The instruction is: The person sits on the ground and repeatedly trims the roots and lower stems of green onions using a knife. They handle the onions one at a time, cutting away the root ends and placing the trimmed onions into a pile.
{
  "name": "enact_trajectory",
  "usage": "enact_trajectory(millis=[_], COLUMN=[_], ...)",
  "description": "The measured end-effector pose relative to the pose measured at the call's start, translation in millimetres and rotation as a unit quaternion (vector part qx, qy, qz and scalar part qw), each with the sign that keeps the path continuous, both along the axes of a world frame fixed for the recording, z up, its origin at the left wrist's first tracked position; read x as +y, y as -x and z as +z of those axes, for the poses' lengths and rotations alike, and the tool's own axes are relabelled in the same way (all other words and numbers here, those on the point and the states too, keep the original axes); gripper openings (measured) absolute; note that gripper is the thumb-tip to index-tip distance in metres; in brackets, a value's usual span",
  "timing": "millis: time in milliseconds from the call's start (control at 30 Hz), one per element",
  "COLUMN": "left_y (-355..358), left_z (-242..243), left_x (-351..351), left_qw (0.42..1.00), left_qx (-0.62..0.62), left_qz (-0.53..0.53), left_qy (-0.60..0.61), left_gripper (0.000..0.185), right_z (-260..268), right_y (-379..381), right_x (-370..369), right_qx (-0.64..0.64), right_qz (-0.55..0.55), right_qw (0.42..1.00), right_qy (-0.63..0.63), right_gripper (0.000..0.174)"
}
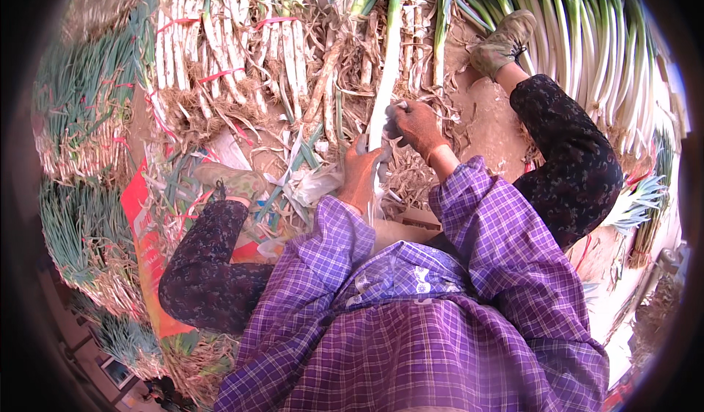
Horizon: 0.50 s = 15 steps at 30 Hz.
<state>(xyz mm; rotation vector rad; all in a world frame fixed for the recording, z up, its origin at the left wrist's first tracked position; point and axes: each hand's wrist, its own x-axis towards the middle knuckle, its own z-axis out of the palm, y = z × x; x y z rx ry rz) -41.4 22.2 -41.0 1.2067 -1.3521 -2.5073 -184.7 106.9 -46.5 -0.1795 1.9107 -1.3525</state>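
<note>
My left hand [360,173], in an orange glove with a grey palm, is closed around the lower white part of a long green onion stalk [388,76]. The stalk points away from me, its green top reaching the upper edge of the view. Close to its right side is my right hand [415,126], gloved alike, with curled fingers; a small pale piece shows at its thumb, and whether it grips this or a peel is unclear. Beneath and between the hands lie dry peelings and roots [412,178].
Unpeeled onions in red-tied bundles [220,43] lie ahead on the left. Cleaned white stalks [577,54] are heaped at the right, beside my shoe [503,43]. More green bundles [82,219] line the far left. A crumpled plastic bag [313,184] lies left of my hands.
</note>
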Motion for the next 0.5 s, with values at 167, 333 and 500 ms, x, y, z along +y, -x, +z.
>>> enact_trajectory(millis=[167,333,500], left_y=[15.6,42.2,53.0], left_z=[15.2,49.3,41.0], left_x=[-3.3,-20.2,-10.9], left_qw=[0.989,0.976,0.975], left_qx=[0.056,0.186,0.182], left_qz=[0.013,-0.021,-0.057], left_qy=[0.134,0.114,-0.117], left_gripper=[0.061,0.052,0.043], right_z=[62.2,100.5,48.0], right_y=[12.6,32.0,53.1], right_x=[10.3,24.9,4.6], right_qx=[0.136,0.006,-0.164], right_qz=[0.119,0.168,-0.153], right_qw=[0.982,0.947,0.966], right_qy=[0.060,0.273,0.127], right_gripper=[0.024,0.028,0.056])
